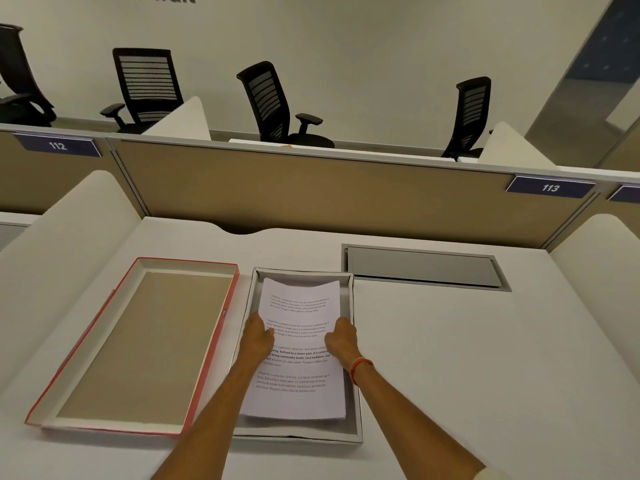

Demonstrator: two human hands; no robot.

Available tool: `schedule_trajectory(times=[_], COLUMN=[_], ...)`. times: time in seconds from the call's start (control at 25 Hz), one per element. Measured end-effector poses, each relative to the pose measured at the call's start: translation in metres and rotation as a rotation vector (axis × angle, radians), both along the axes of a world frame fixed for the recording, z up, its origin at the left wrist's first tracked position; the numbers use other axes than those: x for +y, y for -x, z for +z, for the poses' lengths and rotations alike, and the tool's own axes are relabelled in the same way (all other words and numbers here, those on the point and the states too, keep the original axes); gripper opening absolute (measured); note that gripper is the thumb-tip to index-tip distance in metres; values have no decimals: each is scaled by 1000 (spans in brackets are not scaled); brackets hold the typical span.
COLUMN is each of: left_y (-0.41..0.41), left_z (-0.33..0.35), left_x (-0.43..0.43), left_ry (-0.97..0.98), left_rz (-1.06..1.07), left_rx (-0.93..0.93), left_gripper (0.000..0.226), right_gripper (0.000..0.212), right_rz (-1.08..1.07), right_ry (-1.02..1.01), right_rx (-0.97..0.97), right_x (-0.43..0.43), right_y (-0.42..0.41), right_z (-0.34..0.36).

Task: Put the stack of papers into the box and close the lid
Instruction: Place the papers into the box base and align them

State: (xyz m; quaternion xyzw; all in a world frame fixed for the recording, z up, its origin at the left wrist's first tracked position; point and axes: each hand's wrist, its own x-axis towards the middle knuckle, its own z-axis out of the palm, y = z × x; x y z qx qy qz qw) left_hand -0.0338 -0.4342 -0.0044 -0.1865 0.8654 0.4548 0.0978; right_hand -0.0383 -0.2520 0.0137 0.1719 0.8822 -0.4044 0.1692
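- The person's left hand (257, 336) and right hand (341, 341) each hold one long side of the stack of papers (298, 351), about halfway along it.
- The fingers of both hands are curled tight on the paper edges. Holding both sides likely keeps the sheets together and straight.
- The stack is inside the walls of the grey box (356, 410), which sits open on the white desk (467, 358). The far end of the stack bends up a little, so it does not look fully flat on the bottom yet.
- The red lid (138, 344) lies upside down on the desk, just beside the box on the left. It is put there so the box stays open and the lid is close by for later.
- An orange band (360, 367) is on the right wrist.
- The papers are almost in. Letting go and closing the lid are not yet done.
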Motion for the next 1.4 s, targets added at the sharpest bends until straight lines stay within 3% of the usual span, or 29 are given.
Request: schedule_trajectory(times=[0.16,0.28,0.6,0.76,0.92,1.16,1.4], left_y=[4,4,-2,0,10,24,20], left_z=[-10,-13,-13,-15,-9,-1,5], left_x=[-2,-5,-6,-10,-12,-14,-20], left_ry=[21,26,-2,22,4,-105,-112], left_rz=[-29,-13,115,136,169,308,332], left_rx=[-17,-15,51,66,12,-73,-124], left_gripper=[46,40,24,17,19,45,55], right_gripper=[7,5,31,12,9,11,12], right_rz=[14,16,-109,-169,-223,-282,-301], right_ry=[-26,-28,-10,60,140,211,285], right_rx=[6,6,-12,-47,-108,-150,-190], right_x=[-1,-1,12,17,18,21,27], right_y=[4,4,4,5,9,12,16], right_z=[-6,-2,1,0,2,1,-2])
